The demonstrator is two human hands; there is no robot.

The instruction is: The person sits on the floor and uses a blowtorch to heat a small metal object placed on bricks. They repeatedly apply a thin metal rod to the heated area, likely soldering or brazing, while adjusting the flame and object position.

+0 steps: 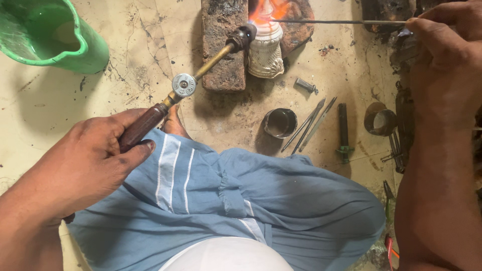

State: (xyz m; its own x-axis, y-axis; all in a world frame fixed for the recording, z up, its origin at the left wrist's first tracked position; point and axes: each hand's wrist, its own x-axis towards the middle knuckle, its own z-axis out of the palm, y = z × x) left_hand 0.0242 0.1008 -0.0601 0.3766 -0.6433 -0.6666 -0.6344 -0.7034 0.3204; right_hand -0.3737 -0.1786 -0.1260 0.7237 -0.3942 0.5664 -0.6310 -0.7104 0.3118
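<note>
Two bare hands work above a lap draped in blue cloth (241,200) with white stripes. Nearest, the left hand (85,165) is clenched around the dark wooden handle of a blowtorch (201,68), whose brass tube runs up and away from that hand past a round silver valve knob (184,85) to a black nozzle. Just beyond the nozzle an orange flame (266,10) plays on a pale, ornately patterned metal piece (265,50) standing against scorched bricks (226,45). The right hand (444,55), farther off, pinches a thin metal rod (341,21) between thumb and fingers (its tip reaches into the flame). Between the hands, on the cracked floor, lie a small metal cup (280,123), tweezers (309,123), a green-handled tool (343,133) and a ring-shaped tin (380,119). Beyond the left hand stands a green plastic jug (55,32).
</note>
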